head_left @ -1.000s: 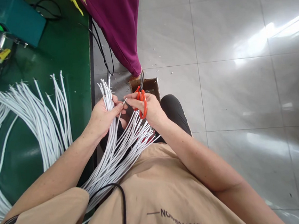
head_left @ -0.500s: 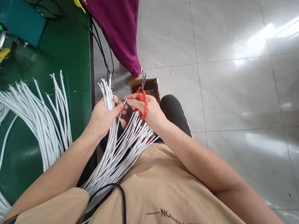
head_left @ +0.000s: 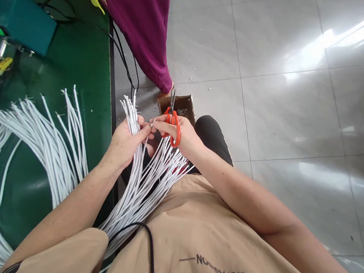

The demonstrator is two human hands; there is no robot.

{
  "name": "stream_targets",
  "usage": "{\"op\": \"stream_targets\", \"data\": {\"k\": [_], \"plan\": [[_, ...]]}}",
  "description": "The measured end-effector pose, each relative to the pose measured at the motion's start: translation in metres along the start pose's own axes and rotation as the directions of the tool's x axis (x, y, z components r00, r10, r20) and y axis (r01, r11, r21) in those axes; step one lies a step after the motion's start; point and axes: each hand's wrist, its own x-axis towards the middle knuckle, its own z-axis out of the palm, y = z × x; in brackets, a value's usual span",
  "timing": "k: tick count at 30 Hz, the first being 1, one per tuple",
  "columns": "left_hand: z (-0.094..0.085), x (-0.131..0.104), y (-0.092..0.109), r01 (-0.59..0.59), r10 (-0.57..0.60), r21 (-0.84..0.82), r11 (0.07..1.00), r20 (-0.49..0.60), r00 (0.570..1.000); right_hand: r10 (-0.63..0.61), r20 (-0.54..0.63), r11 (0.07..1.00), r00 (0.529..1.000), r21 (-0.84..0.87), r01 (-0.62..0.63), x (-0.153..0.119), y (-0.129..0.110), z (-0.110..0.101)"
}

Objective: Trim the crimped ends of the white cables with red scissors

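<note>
My left hand (head_left: 125, 142) is closed round a bundle of white cables (head_left: 132, 120), their ends pointing up past the fingers. Between its thumb and forefinger a single cable end sticks out toward the right. My right hand (head_left: 184, 133) has red-handled scissors (head_left: 175, 130) hooked on it, the dark blades pointing away from me. Its thumb and forefinger pinch at that same cable end, close against the left fingertips. More loose white cables (head_left: 154, 183) fan across my lap below both hands.
A green table (head_left: 89, 68) on the left bears more white cables (head_left: 48, 152) and a teal machine (head_left: 16, 25). Beyond my hands stands a cardboard box (head_left: 185, 104) with scraps inside. A person's purple-clothed leg (head_left: 147, 33) is just behind it. Small bits lie on the tiled floor (head_left: 278, 115).
The scissors have tilted slightly in my right hand, blades a little further left. Both hands stay at the same cable end.
</note>
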Motion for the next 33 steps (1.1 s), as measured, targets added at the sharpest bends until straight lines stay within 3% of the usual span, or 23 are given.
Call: {"op": "stream_targets", "data": {"k": [16, 33], "plan": [[-0.0033, 0.0018, -0.0063, -0.093, 0.099, 0.141, 0.986, -0.035, 0.995, -0.028, -0.065, 0.999, 0.998, 0.026, 0.029, -0.0006, 0.006, 0.0004], [0.0028, -0.0009, -0.0011, -0.038, 0.052, 0.163, 0.986, -0.087, 0.995, -0.036, -0.106, 0.999, 0.994, 0.026, 0.039, -0.0026, 0.0063, 0.0016]]}}
